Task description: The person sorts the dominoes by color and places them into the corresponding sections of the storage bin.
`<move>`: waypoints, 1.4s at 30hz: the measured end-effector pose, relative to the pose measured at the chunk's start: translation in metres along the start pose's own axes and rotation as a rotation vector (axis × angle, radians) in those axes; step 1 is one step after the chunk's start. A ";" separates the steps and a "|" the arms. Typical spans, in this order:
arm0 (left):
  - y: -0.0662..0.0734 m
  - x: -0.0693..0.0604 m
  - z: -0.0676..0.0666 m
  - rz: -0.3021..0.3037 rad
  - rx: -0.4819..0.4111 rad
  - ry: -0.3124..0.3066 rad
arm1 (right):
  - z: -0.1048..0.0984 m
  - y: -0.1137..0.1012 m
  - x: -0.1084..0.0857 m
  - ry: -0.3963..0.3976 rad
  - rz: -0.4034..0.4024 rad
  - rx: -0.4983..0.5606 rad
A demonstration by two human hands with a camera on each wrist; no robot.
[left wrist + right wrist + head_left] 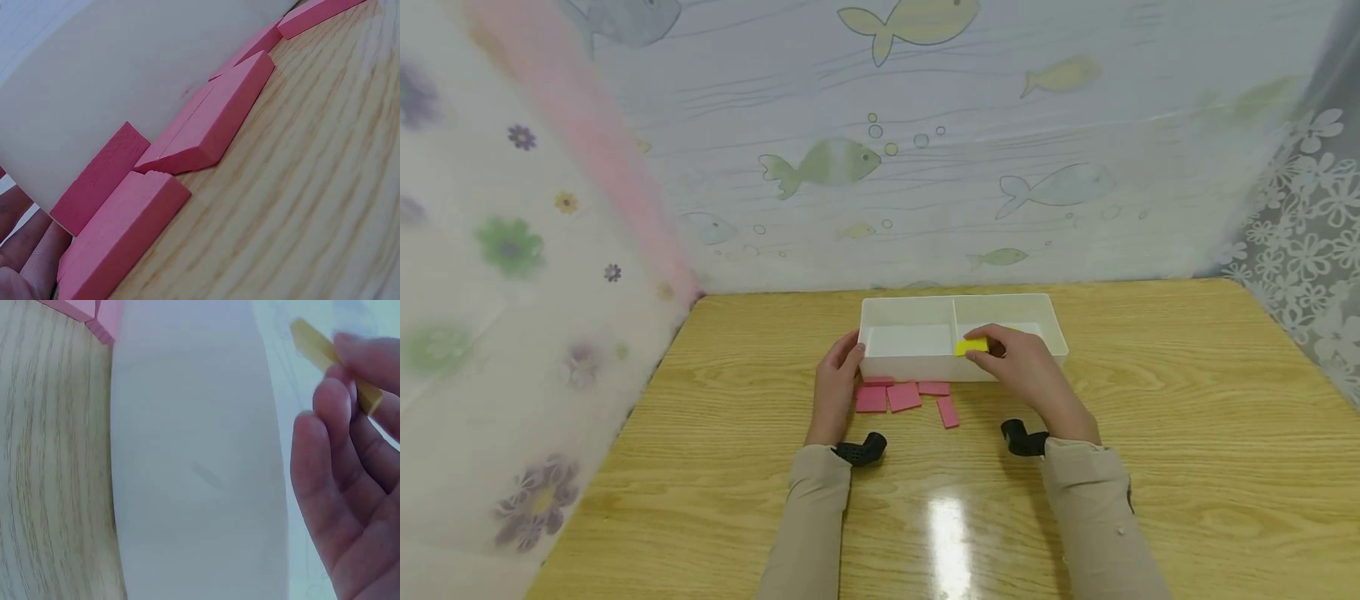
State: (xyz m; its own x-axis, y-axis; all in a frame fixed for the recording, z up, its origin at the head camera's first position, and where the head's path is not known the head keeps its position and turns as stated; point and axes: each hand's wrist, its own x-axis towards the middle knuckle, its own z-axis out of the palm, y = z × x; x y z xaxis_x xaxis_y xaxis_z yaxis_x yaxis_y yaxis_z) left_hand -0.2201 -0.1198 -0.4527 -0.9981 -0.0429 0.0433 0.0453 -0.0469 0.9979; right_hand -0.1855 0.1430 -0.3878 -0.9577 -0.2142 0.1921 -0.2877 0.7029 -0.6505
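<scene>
A white box (pixel 910 368) with two compartments stands on the table. My left hand (pixel 835 383) holds its left end, thumb at the rim and fingers along the end wall; part of that grip is hidden. Above the box's front wall near the divider, my right hand (pixel 1026 362) pinches a small yellow block (pixel 972 346) between thumb and fingers. The right wrist view shows the yellow block (pixel 319 350) tilted in the fingertips, over the box. Pink blocks (pixel 904 397) lie flat along the front of the box, several of them beside my left hand.
A bit of yellow (pixel 1014 329) shows in the right compartment behind my right hand. The wooden table (pixel 1187 417) reaches to a fish-patterned curtain (pixel 925 208) at the back and a flowered one (pixel 512 292) at left. Black wrist devices (pixel 862 450) sit at both cuffs.
</scene>
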 end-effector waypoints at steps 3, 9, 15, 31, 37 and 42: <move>-0.002 0.000 0.000 0.026 0.020 0.014 | -0.001 0.001 0.000 0.023 0.008 0.025; -0.001 0.000 0.000 0.027 0.010 0.007 | -0.001 0.006 0.000 0.053 0.043 0.113; 0.011 -0.006 0.001 0.010 -0.022 -0.028 | 0.001 0.009 0.000 0.095 0.070 0.176; 0.019 -0.012 0.003 0.020 -0.020 -0.037 | 0.006 0.013 0.000 0.215 0.086 0.132; 0.019 -0.012 0.003 0.014 -0.017 -0.038 | 0.007 0.015 0.002 0.236 0.123 0.133; 0.019 -0.011 0.003 0.010 -0.003 -0.038 | 0.008 0.017 0.003 0.234 0.167 0.171</move>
State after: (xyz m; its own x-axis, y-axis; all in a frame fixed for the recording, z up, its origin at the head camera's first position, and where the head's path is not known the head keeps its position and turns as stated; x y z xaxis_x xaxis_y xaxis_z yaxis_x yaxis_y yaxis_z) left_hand -0.2084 -0.1175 -0.4341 -0.9985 -0.0055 0.0553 0.0555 -0.0495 0.9972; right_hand -0.1929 0.1490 -0.4041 -0.9723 0.0699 0.2230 -0.1407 0.5866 -0.7976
